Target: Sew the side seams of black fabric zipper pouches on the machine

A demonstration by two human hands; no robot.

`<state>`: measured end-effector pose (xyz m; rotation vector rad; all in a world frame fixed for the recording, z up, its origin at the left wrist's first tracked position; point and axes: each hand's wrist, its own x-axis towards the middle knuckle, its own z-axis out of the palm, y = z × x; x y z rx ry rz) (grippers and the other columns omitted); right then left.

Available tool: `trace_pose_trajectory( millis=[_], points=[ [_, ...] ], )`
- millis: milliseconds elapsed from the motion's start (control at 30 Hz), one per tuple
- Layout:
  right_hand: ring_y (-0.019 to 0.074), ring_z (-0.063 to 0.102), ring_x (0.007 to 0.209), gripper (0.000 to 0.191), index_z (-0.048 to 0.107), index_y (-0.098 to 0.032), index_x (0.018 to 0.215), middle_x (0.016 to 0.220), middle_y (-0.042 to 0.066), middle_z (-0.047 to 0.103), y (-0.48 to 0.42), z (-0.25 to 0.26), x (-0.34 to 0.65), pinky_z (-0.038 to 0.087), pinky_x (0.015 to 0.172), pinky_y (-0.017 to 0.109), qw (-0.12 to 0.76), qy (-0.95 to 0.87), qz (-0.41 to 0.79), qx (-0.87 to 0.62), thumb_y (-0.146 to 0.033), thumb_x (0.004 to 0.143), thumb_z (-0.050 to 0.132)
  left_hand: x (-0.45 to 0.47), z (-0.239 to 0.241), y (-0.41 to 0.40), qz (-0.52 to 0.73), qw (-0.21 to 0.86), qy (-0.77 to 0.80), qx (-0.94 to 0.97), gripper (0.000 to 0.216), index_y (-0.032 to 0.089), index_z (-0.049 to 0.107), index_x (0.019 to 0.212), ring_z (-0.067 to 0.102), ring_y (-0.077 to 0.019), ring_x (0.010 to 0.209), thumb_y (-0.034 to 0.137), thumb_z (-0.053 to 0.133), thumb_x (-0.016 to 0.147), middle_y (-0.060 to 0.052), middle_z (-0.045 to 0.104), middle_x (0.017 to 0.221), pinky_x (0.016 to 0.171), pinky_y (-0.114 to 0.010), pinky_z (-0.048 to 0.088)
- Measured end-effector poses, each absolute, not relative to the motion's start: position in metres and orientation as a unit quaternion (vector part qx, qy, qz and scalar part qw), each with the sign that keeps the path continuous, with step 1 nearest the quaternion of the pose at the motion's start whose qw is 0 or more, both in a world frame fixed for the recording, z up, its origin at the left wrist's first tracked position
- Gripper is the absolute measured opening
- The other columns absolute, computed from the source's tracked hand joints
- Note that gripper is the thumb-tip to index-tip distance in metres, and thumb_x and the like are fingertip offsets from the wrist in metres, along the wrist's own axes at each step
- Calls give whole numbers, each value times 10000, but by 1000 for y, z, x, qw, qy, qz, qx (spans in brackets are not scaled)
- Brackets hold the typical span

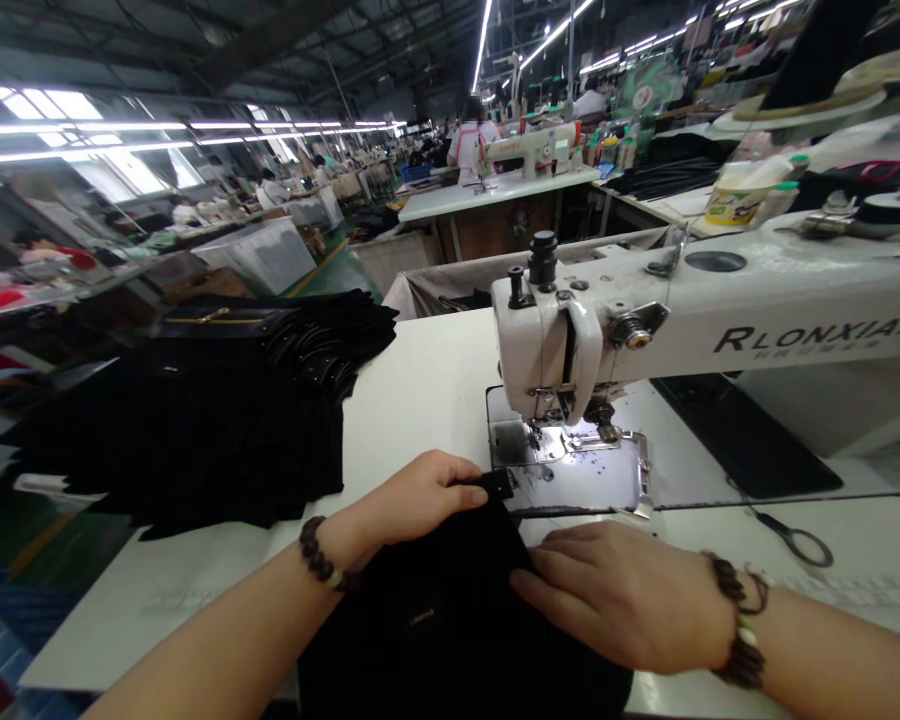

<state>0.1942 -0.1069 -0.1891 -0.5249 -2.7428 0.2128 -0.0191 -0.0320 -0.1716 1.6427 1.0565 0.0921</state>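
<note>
A black fabric piece (450, 620) lies on the white table in front of me, its far corner near the metal needle plate (577, 470) of a white sewing machine (645, 330). My left hand (412, 495) is curled over the fabric's upper edge, thumb and fingers pinching a small black tab (495, 485). My right hand (615, 595) lies on the fabric's right edge with its fingers held together and pressed flat. Both wrists wear bead bracelets.
A large stack of black pieces (195, 420) covers the table's left side. Scissors (791, 535) lie at the right, beside a dark mat (742, 430). Behind are more sewing tables (495, 190), another machine and seated workers.
</note>
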Motion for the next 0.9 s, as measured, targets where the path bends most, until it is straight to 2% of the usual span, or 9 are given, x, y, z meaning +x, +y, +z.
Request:
trace_pose_trajectory(
  millis=[167, 300, 533, 700, 800, 900],
  points=[
    [176, 586, 748, 305, 539, -17, 1033, 792, 120, 625, -93, -199, 181, 487, 670, 291, 228, -966, 22, -116, -80, 887, 279, -30, -179, -24, 5, 580, 452, 677, 261, 120, 610, 750, 439, -114, 560, 368, 530, 744, 22, 533, 610, 536, -201, 351],
    [187, 585, 688, 295, 559, 9, 981, 705, 117, 612, -91, -200, 179, 491, 639, 311, 250, -963, 11, -99, -77, 858, 305, -29, -181, -21, 2, 563, 444, 697, 236, 125, 617, 749, 447, -117, 582, 340, 519, 753, 19, 541, 628, 550, -198, 353],
    [181, 570, 671, 288, 505, 13, 1055, 760, 118, 609, -84, -210, 173, 475, 602, 308, 198, -968, 31, -151, -85, 848, 330, -20, -187, -7, -12, 463, 463, 756, 229, 127, 628, 722, 477, -135, 584, 308, 488, 738, 12, 564, 617, 540, -202, 346],
    [177, 561, 637, 276, 490, -39, 1092, 771, 83, 606, -60, -213, 168, 437, 528, 297, 105, -972, -19, -208, -112, 854, 371, -13, -194, 22, -3, 376, 486, 789, 218, 129, 611, 629, 476, -142, 549, 300, 505, 714, 6, 559, 567, 509, -212, 326],
    [182, 553, 619, 228, 539, -71, 1020, 733, 64, 599, -55, -209, 168, 413, 513, 300, 80, -964, -36, -250, -109, 837, 409, -5, -199, 34, 12, 330, 491, 806, 182, 131, 624, 631, 514, -161, 576, 266, 529, 708, -18, 594, 592, 552, -234, 357],
    [195, 557, 626, 174, 580, -93, 896, 730, 76, 598, -53, -206, 169, 394, 509, 306, 67, -948, -46, -307, -80, 811, 429, 11, -205, 42, 49, 289, 493, 819, 130, 142, 645, 718, 559, -196, 715, 226, 546, 714, -54, 637, 708, 652, -261, 394]
  ],
)
